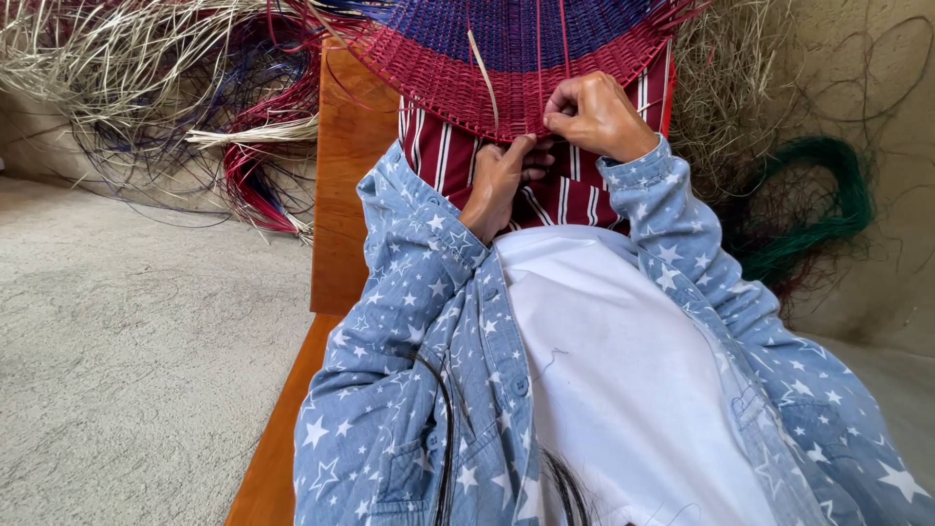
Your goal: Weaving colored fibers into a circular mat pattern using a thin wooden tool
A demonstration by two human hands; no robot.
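Pale, rough floor (127,370) runs along the left of the view, and heaps of loose straw-coloured fibre (117,58) with red and blue strands (258,185) lie against the wall at the top. A wooden bench (341,185) of orange-brown boards carries the person, who wears a blue star-printed shirt (409,321) over a white top. A coil of green strands (828,195) rests near the wall on the right.

At the top centre sits a round woven piece (487,49), blue in its inner rings and red toward its rim, held over a red-and-white striped cloth (575,195) on the lap. Its curved lower rim faces the person, and both hands meet it there.

The right hand (599,117) is on the rim itself, fingers (565,109) pressed together and pinching a thin red strand at the edge. The left hand (502,180) lies just below and to the left, under the rim, its fingers bent upward and touching the underside; what they grip, if anything, cannot be told. A pale strand (484,73) stands up across the red band, just left of the right hand.

The working spot lies directly above the left hand and beside the right fingertips, so the right hand is nearer. Upright strands run outward across the rim, roughly away from the person.
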